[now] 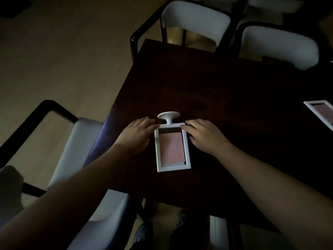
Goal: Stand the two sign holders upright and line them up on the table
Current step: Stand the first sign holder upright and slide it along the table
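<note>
A white sign holder [172, 148] with a pink card lies flat on the dark table [216, 91], its round base pointing away from me. My left hand [136, 134] rests at its left side, fingertips touching the frame's far-left corner. On the other side, my right hand [205, 136] has its fingertips on the far-right corner. Neither hand has closed around the frame. A second white sign holder [320, 112] lies flat at the table's right edge, partly cut off by the picture's border.
Chairs with pale cushions and dark frames surround the table: one at the left [77, 150], two at the far side [196, 18] [277, 44]. The table's near edge runs just below the sign holder. The room is dim.
</note>
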### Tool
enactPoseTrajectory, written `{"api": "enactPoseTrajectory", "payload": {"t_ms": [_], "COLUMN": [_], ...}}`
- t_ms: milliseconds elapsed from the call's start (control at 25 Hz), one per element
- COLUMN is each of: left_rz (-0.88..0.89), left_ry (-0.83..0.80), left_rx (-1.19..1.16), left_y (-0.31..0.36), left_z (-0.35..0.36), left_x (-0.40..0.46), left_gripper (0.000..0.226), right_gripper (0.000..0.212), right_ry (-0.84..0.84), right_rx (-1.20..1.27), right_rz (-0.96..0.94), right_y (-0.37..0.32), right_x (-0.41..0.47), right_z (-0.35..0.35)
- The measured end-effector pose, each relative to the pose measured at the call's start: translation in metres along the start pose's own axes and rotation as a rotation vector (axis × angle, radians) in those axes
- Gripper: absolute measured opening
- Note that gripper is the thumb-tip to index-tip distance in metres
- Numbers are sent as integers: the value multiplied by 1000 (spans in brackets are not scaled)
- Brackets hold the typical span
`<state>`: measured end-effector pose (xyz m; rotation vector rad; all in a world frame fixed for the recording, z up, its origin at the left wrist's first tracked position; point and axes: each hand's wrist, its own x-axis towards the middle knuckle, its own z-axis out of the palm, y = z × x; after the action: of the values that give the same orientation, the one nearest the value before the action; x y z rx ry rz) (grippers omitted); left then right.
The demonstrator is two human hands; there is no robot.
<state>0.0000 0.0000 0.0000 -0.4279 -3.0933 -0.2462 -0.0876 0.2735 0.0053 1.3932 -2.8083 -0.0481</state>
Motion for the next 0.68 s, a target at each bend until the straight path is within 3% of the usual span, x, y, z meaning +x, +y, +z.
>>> {"api": "enactPoseTrajectory", "payload": {"t_ms": [440,680], "left_rz": [-117,-66], "left_ry": [12,76], "left_rx": [-38,-144], "left_y": [13,1], "left_z": [22,26], "left_x": [1,4], "left_gripper": [50,48], "right_gripper": [46,42], "right_ry": [-7,83], "right_rx": [117,231], "right_rz": [51,61], "right_y": [-12,-4], "right_x": [-7,-9], "right_z": [21,20]}}
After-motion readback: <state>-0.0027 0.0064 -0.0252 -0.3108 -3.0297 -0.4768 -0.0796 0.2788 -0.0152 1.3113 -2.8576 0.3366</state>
